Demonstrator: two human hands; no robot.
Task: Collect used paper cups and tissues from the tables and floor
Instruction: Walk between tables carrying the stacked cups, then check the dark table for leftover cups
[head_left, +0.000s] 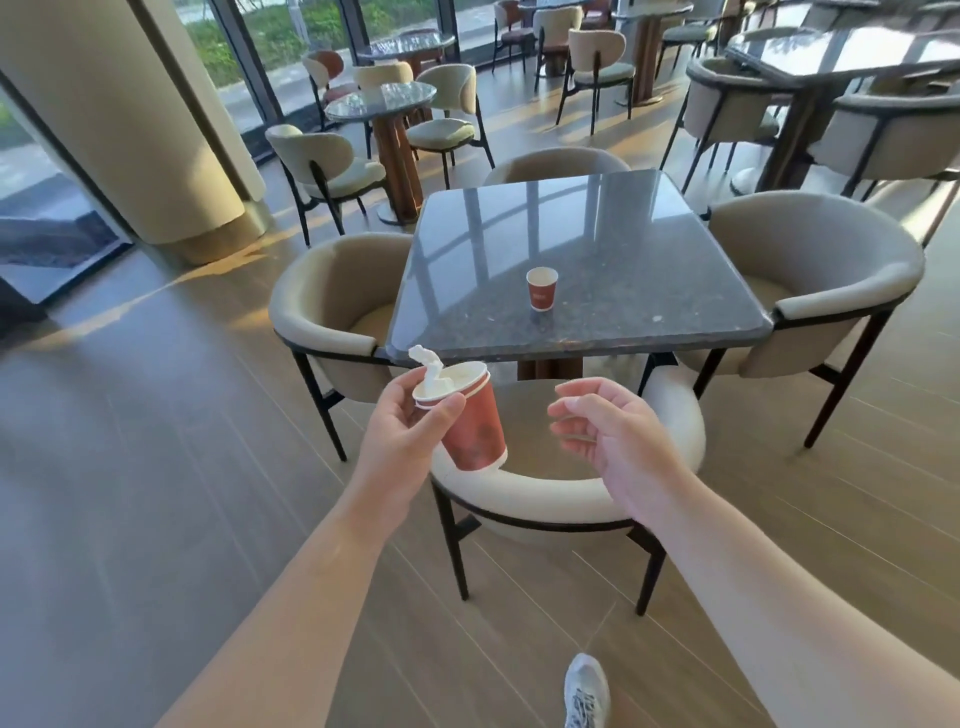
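A: On the counter (582, 249), near its front edge, one red paper cup (542, 289) stands upright, alone, well apart from both hands. That's the next pickup, I'd say.

B: And the stack in the left hand (402, 421)?

A: Red cups nested (470, 421), tilted toward the person, w/ a crumpled white tissue (431, 371) stuffed in the top one. Left grip is holding the stack by the rim: thumb on the near side, fingers behind. Prob. nested so one hand carries everything & tissue rides inside instead of needing its own hand.

B: Right hand (597, 421)?

A: Grip loose, fingers half curled, holding nothing. Hovers just beside the stack, over the cream chair (566, 493) tucked at the counter's near side. Free hand = the one to reach w/, I'd guess.

B: Obstacles?

A: That chair sits btw. person & counter, so the reach goes over its back. Two grey armchairs, one left (322, 312), one right (831, 270), flank the counter. Person's white shoe (587, 691) shows on the wood floor (156, 467). Can't see any litter on the floor from here.
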